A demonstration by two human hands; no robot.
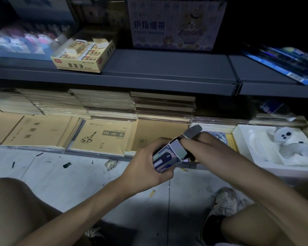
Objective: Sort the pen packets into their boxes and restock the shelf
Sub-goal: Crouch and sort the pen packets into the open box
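Observation:
A small blue-and-white pen box sits low in the middle of the view, its end flap standing open. My left hand grips the box body from the left. At the box's open end my right hand has its fingers on the flap and opening; what lies under them is hidden. The grey upper shelf runs across above. Blue pen packets lie on the shelf's far right.
A yellow eraser box and a "Finger Bandage" carton stand on the upper shelf. Stacks of tan exercise books fill the lower shelf, with a white tray holding a toy at right. The tiled floor has small litter.

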